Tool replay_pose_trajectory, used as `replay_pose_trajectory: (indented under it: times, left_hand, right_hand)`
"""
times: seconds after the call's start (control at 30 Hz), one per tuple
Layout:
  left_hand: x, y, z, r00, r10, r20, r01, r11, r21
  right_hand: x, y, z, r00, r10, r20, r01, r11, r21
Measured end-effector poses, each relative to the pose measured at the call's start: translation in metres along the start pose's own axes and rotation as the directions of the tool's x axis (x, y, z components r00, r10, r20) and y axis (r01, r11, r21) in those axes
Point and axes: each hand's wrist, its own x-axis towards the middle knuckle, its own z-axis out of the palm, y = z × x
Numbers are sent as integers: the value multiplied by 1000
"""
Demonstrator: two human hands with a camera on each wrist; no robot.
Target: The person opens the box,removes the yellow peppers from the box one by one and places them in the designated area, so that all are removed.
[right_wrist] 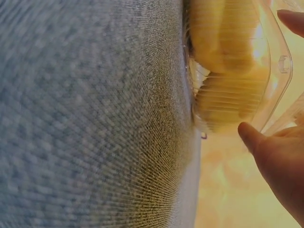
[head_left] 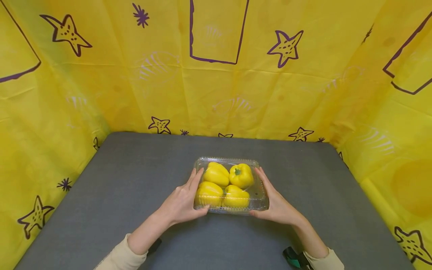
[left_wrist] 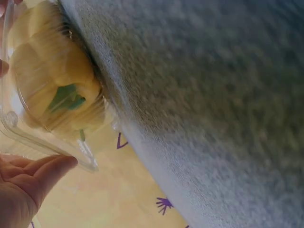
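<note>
My head view is bright; at right wrist, the clear container (right_wrist: 265, 71) glares at two o'clock, surface (right_wrist: 76, 114) blurs at nine.

Can read no text, label, brand or number on box (head_left: 229, 159), peppers (head_left: 241, 177), table (head_left: 141, 168) or sleeves (head_left: 123, 255). Can see on cloth (head_left: 202, 86) only drawn marks: dark starfish (head_left: 286, 48), bursts (head_left: 140, 15), outlines (head_left: 213, 60), pale fish (head_left: 156, 65); can make out no letters or digits among them.

The left forearm (head_left: 148, 230) and right forearm (head_left: 312, 238) angle inward. The left hand (head_left: 183, 200) and right hand (head_left: 278, 204) face each other, gripping, palms inward.
</note>
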Motion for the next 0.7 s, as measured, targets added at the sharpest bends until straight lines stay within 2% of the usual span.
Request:
replay_pose_trajectory:
  times: [0.2,0.47,0.7]
  left_hand:
    - [-1,-7,-2,998,64,4,-64,998,3]
    - [-1,-11,-6,995,94,41,-94,996,0]
    - [-2,-14,-8,992,111,66,-109,993,-37]
  right_hand:
    - [0,1,-1,1000,3,6,-2,1000,-8]
    - [0,-1,-2,999,30,19,-30,1000,-7]
    - [-1,-1,-3,999,15,30,-15,1000,-10]
